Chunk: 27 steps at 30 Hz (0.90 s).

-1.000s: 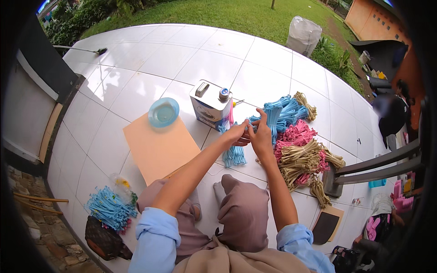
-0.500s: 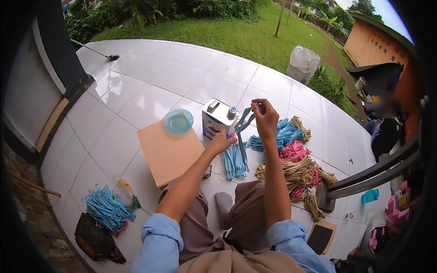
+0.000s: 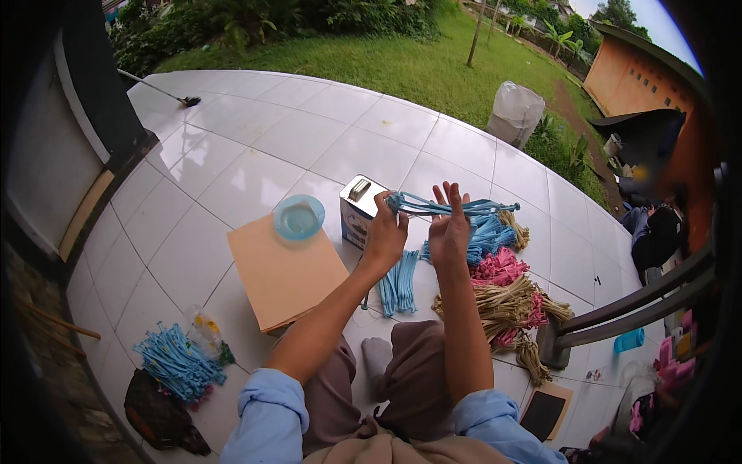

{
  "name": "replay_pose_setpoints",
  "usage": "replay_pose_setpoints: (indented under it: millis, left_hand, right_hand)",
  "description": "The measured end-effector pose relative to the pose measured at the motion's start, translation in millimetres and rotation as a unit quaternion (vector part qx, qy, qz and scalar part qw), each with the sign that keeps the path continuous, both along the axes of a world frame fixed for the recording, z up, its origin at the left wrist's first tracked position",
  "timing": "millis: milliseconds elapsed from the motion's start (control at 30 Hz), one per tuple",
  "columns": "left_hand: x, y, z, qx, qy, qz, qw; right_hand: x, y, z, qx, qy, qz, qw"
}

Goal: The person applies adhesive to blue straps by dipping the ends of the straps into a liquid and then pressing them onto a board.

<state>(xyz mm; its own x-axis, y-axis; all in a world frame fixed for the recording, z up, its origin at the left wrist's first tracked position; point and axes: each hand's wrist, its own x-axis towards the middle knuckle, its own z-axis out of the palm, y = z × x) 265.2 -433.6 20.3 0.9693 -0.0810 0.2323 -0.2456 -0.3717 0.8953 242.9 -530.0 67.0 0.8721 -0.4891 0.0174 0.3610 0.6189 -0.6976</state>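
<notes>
A bundle of thin blue straps (image 3: 485, 207) with knobbed ends stretches sideways in front of me. My left hand (image 3: 386, 238) is closed around its left end. My right hand (image 3: 450, 232) has its fingers stretched up and spread, palm toward me, with the straps running across at finger level. Whether they rest on those fingers is hard to see. Just behind my left hand stands a metal tin (image 3: 361, 203), partly hidden by it. Below the hands, a bunch of light blue straps (image 3: 398, 284) lies on the floor.
Blue, pink (image 3: 501, 267) and beige bundles (image 3: 495, 303) are heaped at the right. A light blue bowl (image 3: 299, 217) sits on a tan board (image 3: 282, 271). Blue straps (image 3: 179, 357) and a dark bag (image 3: 158, 410) lie lower left. A dark wooden frame (image 3: 634, 301) juts in from the right.
The strap that hung from my raised right hand is now part of a bundle held level. My left hand has closed on its left end; my right hand has lowered and spread its fingers.
</notes>
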Motion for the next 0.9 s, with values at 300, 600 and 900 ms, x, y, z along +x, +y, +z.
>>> replay_pose_setpoints:
  millis: [300,600,900]
  left_hand:
    - [-20,20,26,0.133,-0.158,-0.020,0.978]
    - [-43,15,37,0.173,0.000,-0.179,0.968]
    - [-55,27,38,-0.063,0.035,-0.085,0.994]
  right_hand:
    - [-4,29,-6,0.001,-0.077,0.121,0.990]
    - [0,-13,1,0.166,-0.040,0.121,0.978]
    - [-3,-71,-27,-0.187,0.105,0.105,0.971]
